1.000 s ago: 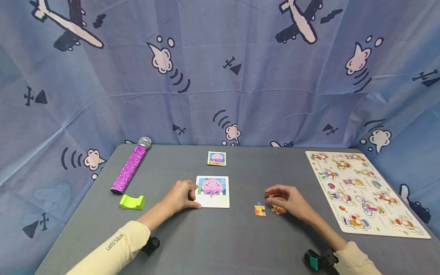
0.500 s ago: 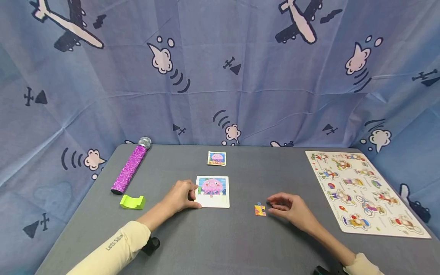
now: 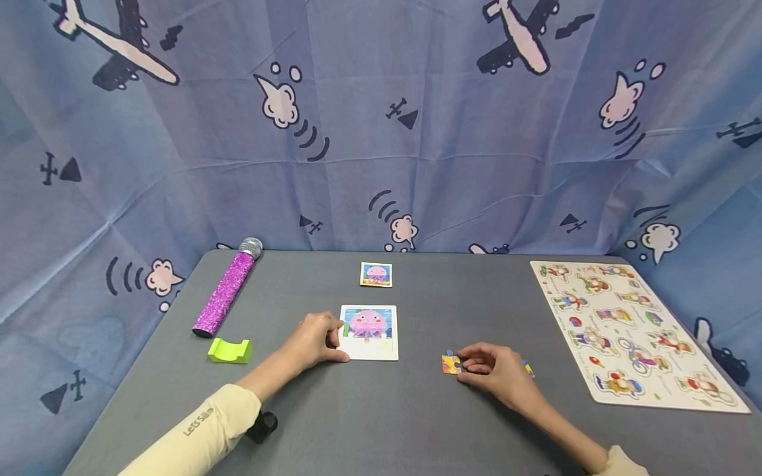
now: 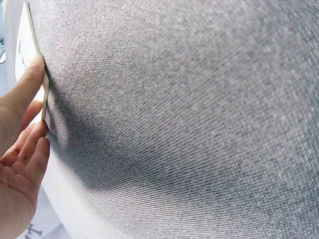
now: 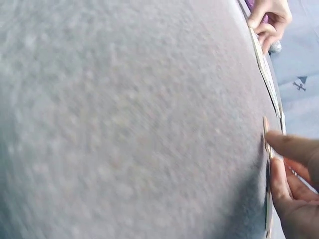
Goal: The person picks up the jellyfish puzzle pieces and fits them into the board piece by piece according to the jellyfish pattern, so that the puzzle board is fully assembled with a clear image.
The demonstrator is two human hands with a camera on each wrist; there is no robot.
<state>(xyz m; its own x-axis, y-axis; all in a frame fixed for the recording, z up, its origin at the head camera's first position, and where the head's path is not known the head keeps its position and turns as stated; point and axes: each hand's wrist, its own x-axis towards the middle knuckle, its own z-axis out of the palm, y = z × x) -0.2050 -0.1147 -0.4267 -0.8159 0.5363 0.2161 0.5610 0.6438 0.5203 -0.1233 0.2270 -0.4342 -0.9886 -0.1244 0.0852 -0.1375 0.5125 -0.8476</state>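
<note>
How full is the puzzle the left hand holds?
Partly empty: the puzzle shows a pink creature in its upper part, bare white below; a piece is outside it, at the right hand.

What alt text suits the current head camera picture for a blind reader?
A person's left hand holds the left edge of a white jellyfish board on a gray table while the right hand grips a small puzzle piece. Beyond lies a jellyfish card; a purple microphone and green block lie at left, a picture board at right.
</note>
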